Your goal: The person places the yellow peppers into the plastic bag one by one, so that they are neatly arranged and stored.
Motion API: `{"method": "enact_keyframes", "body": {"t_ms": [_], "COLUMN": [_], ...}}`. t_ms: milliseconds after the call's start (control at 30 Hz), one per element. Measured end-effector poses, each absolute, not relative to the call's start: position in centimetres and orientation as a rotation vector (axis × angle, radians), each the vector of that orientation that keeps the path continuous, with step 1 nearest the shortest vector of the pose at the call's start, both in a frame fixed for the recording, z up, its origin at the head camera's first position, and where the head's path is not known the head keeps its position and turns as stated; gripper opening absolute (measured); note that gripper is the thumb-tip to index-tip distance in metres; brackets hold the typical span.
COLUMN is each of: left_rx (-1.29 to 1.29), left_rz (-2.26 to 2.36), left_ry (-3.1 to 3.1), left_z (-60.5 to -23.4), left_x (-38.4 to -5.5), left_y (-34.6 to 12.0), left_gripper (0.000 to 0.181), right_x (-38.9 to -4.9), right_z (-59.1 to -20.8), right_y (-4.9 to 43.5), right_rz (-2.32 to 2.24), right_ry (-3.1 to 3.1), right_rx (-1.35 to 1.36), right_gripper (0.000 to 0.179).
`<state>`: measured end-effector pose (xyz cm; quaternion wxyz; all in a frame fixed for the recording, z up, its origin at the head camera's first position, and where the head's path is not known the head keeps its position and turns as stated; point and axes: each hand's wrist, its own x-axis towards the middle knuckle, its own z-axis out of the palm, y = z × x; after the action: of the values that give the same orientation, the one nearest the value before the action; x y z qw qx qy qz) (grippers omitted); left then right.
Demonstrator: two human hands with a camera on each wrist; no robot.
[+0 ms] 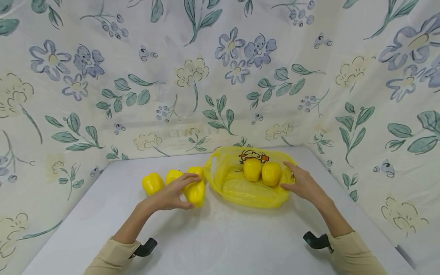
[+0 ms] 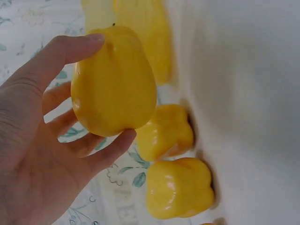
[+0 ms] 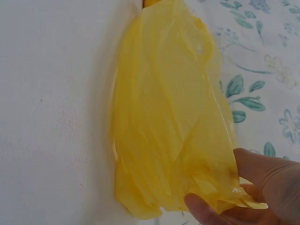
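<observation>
My left hand [image 1: 172, 193] grips a yellow bell pepper [image 2: 115, 84], thumb on one side and fingers curled round the other, left of the bag. Behind that hand, three more yellow bell peppers [image 1: 152, 184] stand in a row on the table. A thin yellow plastic bag [image 1: 254, 196] lies at the table's far side, with two bell peppers [image 1: 271, 174] at it; whether they lie inside or on top, I cannot tell. At the bag's right end, my right hand [image 1: 304, 184] holds its crumpled edge between thumb and fingers, as the right wrist view shows.
The white table [image 1: 220, 236] carries everything. A cloth with printed flowers [image 1: 220, 76] hangs behind and along both sides. Black wrist devices [image 1: 146, 247] stick out inward from both sleeves, low over the table. The bag has a dark print on its far part.
</observation>
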<state>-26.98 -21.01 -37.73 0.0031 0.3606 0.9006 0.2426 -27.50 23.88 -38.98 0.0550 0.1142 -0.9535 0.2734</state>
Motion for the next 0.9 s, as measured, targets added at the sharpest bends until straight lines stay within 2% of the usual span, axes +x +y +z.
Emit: {"method": "enact_keyframes", "body": {"t_ms": [400, 900], "left_rx": [1.248, 1.364], "left_rz": [0.779, 0.636], "left_ry": [2.81, 2.743], "left_z": [-35.7, -34.6], "left_x": [-27.3, -29.9], "left_y": [-19.3, -13.8], "left_gripper": [0.078, 0.08], "right_x": [-27.4, -27.4], "right_z": [-39.1, -39.0], "right_y": [23.9, 23.9], "right_rz": [0.837, 0.827], "right_ry": [-2.901, -2.891], "right_rx": [0.338, 0.362], "right_gripper": [0.079, 0.075]}}
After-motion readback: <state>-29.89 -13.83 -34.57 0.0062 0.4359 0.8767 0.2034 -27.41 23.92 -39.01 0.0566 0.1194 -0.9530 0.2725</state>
